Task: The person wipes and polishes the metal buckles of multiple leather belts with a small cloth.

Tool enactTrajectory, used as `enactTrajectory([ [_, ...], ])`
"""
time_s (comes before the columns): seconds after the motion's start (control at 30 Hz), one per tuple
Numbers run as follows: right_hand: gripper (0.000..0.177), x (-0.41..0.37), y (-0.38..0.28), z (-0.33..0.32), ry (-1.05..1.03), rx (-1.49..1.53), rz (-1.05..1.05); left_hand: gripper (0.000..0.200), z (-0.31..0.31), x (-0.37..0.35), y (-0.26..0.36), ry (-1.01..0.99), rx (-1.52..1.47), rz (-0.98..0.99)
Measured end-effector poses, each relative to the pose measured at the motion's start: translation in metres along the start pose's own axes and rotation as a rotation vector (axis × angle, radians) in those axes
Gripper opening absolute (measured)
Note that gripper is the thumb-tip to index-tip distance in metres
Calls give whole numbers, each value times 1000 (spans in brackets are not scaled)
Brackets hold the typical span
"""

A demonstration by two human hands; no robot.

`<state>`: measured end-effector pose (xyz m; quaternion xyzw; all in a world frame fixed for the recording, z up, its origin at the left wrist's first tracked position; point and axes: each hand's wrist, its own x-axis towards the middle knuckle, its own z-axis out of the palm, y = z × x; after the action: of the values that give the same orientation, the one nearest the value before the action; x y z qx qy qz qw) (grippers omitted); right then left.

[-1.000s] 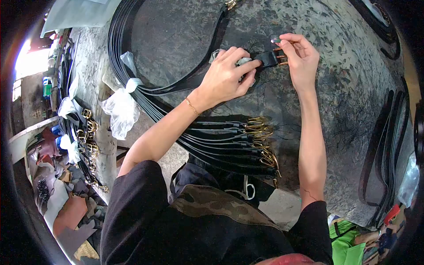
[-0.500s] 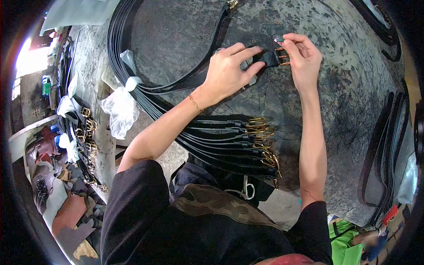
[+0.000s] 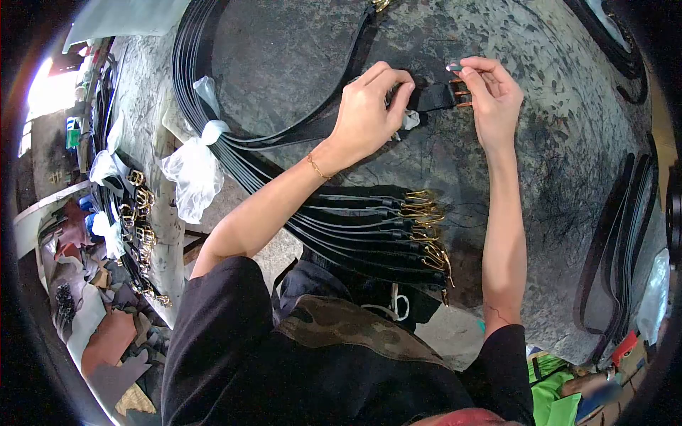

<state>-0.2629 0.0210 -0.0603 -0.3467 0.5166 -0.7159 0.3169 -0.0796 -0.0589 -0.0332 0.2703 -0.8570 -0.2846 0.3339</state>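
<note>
A black belt [image 3: 432,98] lies on the worktable, its gold-coloured buckle [image 3: 462,94] towards my right hand. My left hand [image 3: 373,103] is closed at the strap just left of the buckle end, thumb and fingertips drawn together on it. Below the thumb a scrap of white material [image 3: 410,119] shows. My right hand [image 3: 494,96] pinches a small dark green piece with a pale tip [image 3: 453,68] between thumb and forefinger, just above the buckle. Its exact kind is too small to tell.
A bundle of black belts [image 3: 188,57], tied with white plastic [image 3: 214,133], curves along the left; gold buckles [image 3: 426,213] fan out near my body. More straps [image 3: 621,248] lie at right on the worktable [image 3: 547,234]. Leather scraps [image 3: 114,341] fill a bin at left.
My left thumb and forefinger, earlier spread over the strap, have come together and drawn back left, showing more of it. My right hand has shifted slightly right with the small piece.
</note>
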Motion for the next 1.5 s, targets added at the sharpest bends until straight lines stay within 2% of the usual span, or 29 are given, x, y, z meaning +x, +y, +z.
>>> enactTrajectory([
  [0.1,10,-2,-2,2,-38,-55,-4,11,-2,0,-2,13,-26,-94],
  [0.17,10,-2,-2,2,-65,-65,-6,17,-2,0,-6,101,-133,-247],
  [0.2,10,-3,-3,2,-58,-66,3,17,-5,1,-2,100,-133,-246],
  [0.27,11,-2,-1,1,-51,-66,13,20,-11,4,8,39,-222,-482],
  [0.33,11,1,3,-3,-8,8,25,14,-7,3,-1,1,-145,-451],
  [0.37,11,3,3,-3,-8,9,24,14,-3,4,-2,31,-85,-148],
  [0.4,12,4,4,-4,7,179,28,16,0,4,-2,61,-25,154],
  [0.43,13,5,4,-5,22,348,33,24,-2,-1,1,-32,-7,114],
  [0.53,14,7,7,-11,9,403,60,23,-2,-2,2,-96,117,166],
  [0.7,14,7,8,-12,7,428,65,21,-1,-5,0,-81,152,233],
  [0.9,14,7,6,-12,7,451,75,29,-3,-5,5,-121,214,255],
  [1.07,14,8,5,-18,-5,595,111,33,-3,-3,9,-222,326,407],
  [1.27,13,4,-6,-11,-24,408,90,26,0,-7,3,-129,268,399],
  [1.33,12,2,-13,-16,-2,-103,81,25,0,-7,3,-125,267,400],
  [1.47,10,-1,-12,-37,-71,-142,53,22,2,-7,4,-133,249,360],
  [1.5,10,0,-8,-40,-62,-68,65,22,2,-6,5,-135,248,361],
])
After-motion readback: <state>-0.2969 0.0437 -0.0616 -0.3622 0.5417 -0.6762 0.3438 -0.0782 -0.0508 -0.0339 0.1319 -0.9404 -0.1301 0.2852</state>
